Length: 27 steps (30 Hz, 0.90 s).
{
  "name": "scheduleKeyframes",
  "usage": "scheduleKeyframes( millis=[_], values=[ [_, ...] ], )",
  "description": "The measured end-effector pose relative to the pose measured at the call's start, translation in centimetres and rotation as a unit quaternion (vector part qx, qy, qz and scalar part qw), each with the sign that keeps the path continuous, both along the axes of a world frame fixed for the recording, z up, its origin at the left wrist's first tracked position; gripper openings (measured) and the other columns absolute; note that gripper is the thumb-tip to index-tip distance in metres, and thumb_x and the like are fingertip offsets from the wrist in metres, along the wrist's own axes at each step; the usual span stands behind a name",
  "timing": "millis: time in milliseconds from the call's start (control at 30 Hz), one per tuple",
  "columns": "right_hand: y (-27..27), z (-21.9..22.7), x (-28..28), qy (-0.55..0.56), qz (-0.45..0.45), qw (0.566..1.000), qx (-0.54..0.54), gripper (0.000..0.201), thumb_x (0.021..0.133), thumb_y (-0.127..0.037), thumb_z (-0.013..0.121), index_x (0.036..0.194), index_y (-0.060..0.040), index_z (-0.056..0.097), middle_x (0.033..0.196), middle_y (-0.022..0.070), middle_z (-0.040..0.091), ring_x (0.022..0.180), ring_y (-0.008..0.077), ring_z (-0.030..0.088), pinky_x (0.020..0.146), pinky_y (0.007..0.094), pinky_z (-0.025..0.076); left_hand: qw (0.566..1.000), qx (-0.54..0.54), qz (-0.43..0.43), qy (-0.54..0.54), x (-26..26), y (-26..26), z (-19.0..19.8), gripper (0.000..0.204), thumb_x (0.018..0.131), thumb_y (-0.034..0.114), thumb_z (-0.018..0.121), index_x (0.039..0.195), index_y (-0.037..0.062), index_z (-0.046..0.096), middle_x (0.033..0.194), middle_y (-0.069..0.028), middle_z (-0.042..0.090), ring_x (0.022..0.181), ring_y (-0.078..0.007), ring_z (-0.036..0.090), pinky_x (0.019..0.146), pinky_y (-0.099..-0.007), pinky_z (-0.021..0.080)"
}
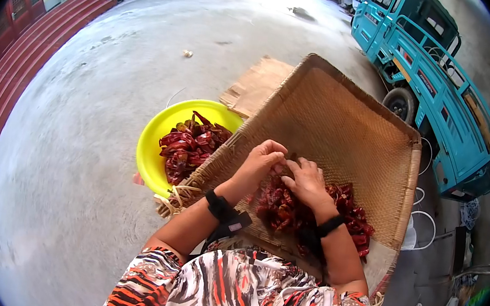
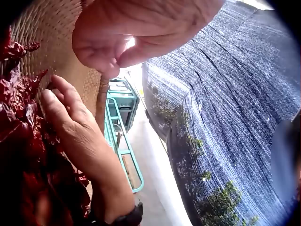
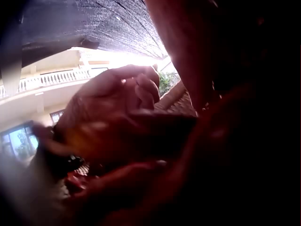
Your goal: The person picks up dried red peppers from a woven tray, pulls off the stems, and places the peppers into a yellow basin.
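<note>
Dried red peppers (image 1: 278, 208) lie in the near part of a woven basket (image 1: 352, 114). Above them, my left hand (image 1: 260, 164) is bent with its fingers curled; in the left wrist view this hand (image 2: 146, 30) has thumb and fingertip together, and nothing shows between them. Close on its right, my right hand (image 1: 309, 183) hangs over the peppers, its fingers pointing at the left hand. In the left wrist view the right hand (image 2: 77, 120) has thumb and fingers near each other beside the peppers (image 2: 23, 108); whether they pinch something cannot be seen. The right wrist view is dark and blurred.
A yellow basin (image 1: 150, 148) with more red peppers (image 1: 188, 146) stands on the concrete left of the basket. Flat cardboard (image 1: 259, 85) lies behind it. A teal three-wheeled cart (image 1: 428, 83) is parked at the right, and red steps (image 1: 21, 76) run along the left.
</note>
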State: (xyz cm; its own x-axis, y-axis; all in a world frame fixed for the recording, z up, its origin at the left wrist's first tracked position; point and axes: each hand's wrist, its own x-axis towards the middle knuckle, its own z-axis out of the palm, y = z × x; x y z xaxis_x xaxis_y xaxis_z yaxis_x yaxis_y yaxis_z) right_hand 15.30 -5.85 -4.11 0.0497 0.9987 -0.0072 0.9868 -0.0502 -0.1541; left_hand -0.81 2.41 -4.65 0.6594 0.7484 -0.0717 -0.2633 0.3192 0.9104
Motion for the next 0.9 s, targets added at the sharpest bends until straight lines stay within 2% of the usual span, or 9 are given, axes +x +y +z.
scheduleKeyframes(
  millis=[67, 167, 267, 367, 400, 500, 600, 800, 900],
  values=[
    [0.6, 3.8, -2.1, -0.014, -0.033, 0.989, -0.140, 0.047, 0.087, -0.031, 0.065, 0.130, -0.0144, 0.055, 0.132, 0.0138, 0.052, 0.124, 0.0340, 0.045, 0.102, 0.0490, 0.037, 1.000, 0.009, -0.006, -0.010, 0.3, 0.2, -0.7, 0.016, 0.091, 0.015, 0.059, 0.106, 0.0082, 0.058, 0.085, 0.0016, 0.059, 0.073, -0.0056, 0.055, 0.064, -0.0203, 0.046],
    [0.6, -3.4, 1.1, 0.010, -0.009, 0.998, 0.058, 0.042, 0.087, -0.030, 0.064, 0.124, -0.0107, 0.059, 0.129, 0.0136, 0.055, 0.122, 0.0325, 0.048, 0.101, 0.0472, 0.037, 0.999, 0.026, -0.019, 0.011, 0.1, 0.3, -0.7, 0.018, 0.091, 0.015, 0.059, 0.107, 0.0076, 0.057, 0.087, 0.0015, 0.059, 0.075, -0.0055, 0.054, 0.064, -0.0203, 0.046],
    [0.7, -4.0, 1.5, 0.010, 0.003, 0.981, 0.196, 0.021, 0.087, -0.023, 0.064, 0.101, -0.0075, 0.068, 0.096, 0.0117, 0.069, 0.098, 0.0283, 0.063, 0.084, 0.0409, 0.049, 0.998, 0.052, -0.014, 0.037, 0.2, 0.1, -0.6, 0.021, 0.091, 0.017, 0.060, 0.108, 0.0063, 0.057, 0.088, 0.0003, 0.059, 0.075, -0.0061, 0.054, 0.065, -0.0212, 0.046],
    [0.4, -1.8, 0.9, 0.222, -0.018, 0.951, 0.214, 0.018, 0.086, -0.013, 0.065, 0.101, -0.0047, 0.066, 0.089, 0.0120, 0.068, 0.087, 0.0277, 0.066, 0.077, 0.0378, 0.052, 0.993, 0.086, 0.043, 0.064, 0.4, -0.5, -0.1, 0.024, 0.092, 0.021, 0.061, 0.110, 0.0049, 0.056, 0.089, -0.0013, 0.059, 0.074, -0.0067, 0.055, 0.064, -0.0219, 0.047],
    [-0.1, -0.3, 0.1, 0.332, -0.052, 0.924, 0.181, 0.019, 0.086, -0.007, 0.066, 0.104, -0.0040, 0.063, 0.087, 0.0086, 0.068, 0.084, 0.0202, 0.066, 0.075, 0.0328, 0.052, 0.990, 0.093, 0.066, 0.082, 0.4, -0.6, 0.2, 0.025, 0.093, 0.022, 0.061, 0.110, 0.0046, 0.056, 0.089, -0.0019, 0.060, 0.073, -0.0067, 0.055, 0.064, -0.0220, 0.047],
    [-1.0, 0.6, -1.1, 0.471, -0.058, 0.858, 0.194, 0.014, 0.088, -0.002, 0.064, 0.102, -0.0034, 0.062, 0.088, 0.0043, 0.067, 0.082, 0.0109, 0.063, 0.072, 0.0263, 0.051, 0.994, 0.085, 0.032, 0.067, 0.6, -0.2, -0.2, 0.026, 0.094, 0.024, 0.061, 0.110, 0.0040, 0.056, 0.090, -0.0020, 0.060, 0.072, -0.0060, 0.055, 0.063, -0.0211, 0.047],
    [-2.1, 0.8, -1.4, 0.522, -0.045, 0.833, 0.178, 0.014, 0.090, -0.001, 0.063, 0.103, -0.0027, 0.060, 0.092, 0.0008, 0.066, 0.085, 0.0074, 0.061, 0.074, 0.0233, 0.050, 0.995, 0.087, -0.022, 0.036, 0.4, 0.2, -0.4, 0.024, 0.096, 0.025, 0.059, 0.107, 0.0037, 0.056, 0.088, -0.0005, 0.060, 0.070, -0.0046, 0.054, 0.062, -0.0199, 0.046],
    [-3.8, 2.3, -1.7, 0.671, -0.039, 0.722, 0.162, 0.016, 0.093, -0.001, 0.060, 0.109, -0.0029, 0.058, 0.096, -0.0005, 0.064, 0.088, 0.0071, 0.060, 0.078, 0.0215, 0.049, 0.991, 0.061, -0.113, 0.029, 0.2, -0.1, 0.5, 0.021, 0.098, 0.027, 0.059, 0.098, 0.0059, 0.059, 0.086, 0.0012, 0.062, 0.071, -0.0042, 0.055, 0.065, -0.0187, 0.046],
    [-4.2, 1.8, -1.3, 0.641, -0.026, 0.746, 0.178, 0.019, 0.093, -0.001, 0.060, 0.111, -0.0031, 0.058, 0.097, 0.0001, 0.065, 0.089, 0.0079, 0.061, 0.080, 0.0223, 0.049, 0.992, 0.068, -0.098, 0.042, 0.5, -0.4, 0.2, 0.019, 0.099, 0.025, 0.056, 0.097, 0.0061, 0.058, 0.088, 0.0000, 0.063, 0.071, -0.0043, 0.054, 0.065, -0.0191, 0.045]
  ],
)
